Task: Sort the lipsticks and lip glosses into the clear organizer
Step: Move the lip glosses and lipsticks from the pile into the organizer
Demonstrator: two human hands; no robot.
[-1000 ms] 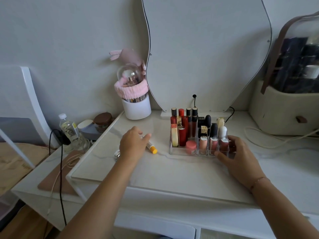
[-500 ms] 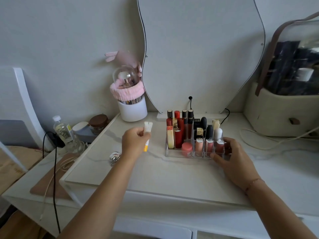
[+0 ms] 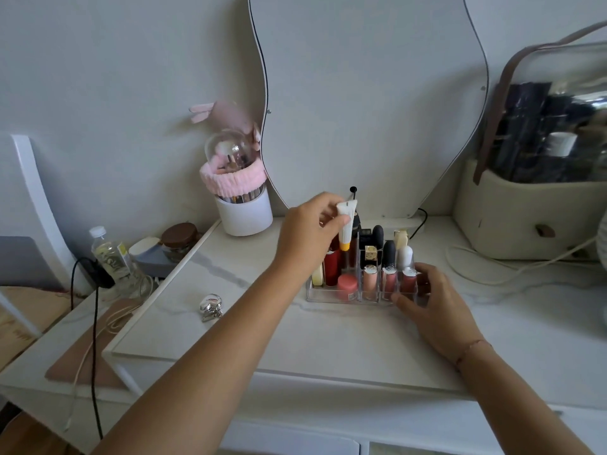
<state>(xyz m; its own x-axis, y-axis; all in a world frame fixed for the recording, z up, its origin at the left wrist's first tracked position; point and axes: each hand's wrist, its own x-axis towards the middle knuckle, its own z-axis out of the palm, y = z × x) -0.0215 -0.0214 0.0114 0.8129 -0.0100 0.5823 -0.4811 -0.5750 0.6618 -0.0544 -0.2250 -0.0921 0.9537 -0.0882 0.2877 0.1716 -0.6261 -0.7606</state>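
Note:
The clear organizer (image 3: 323, 295) stands on the white vanity top, filled with several red, pink, black and cream lipsticks and glosses. My left hand (image 3: 307, 236) hovers over its left rear part, pinching a white lip gloss tube with an orange cap (image 3: 346, 226), cap pointing down above the red tubes. My right hand (image 3: 430, 298) rests on the table with its fingers against the organizer's right front corner, partly hiding that corner.
A white brush holder with a pink band (image 3: 241, 205) stands behind left, in front of a wavy mirror (image 3: 361, 93). A silver clip (image 3: 211, 306) lies on the tabletop. Bottle (image 3: 110, 254), jar (image 3: 180, 236) and cables sit left; a beige cosmetic case (image 3: 525, 211) right.
My left hand picked the white tube up off the table, lifted it and carried it right, over the organizer. My right hand stayed at the organizer's corner.

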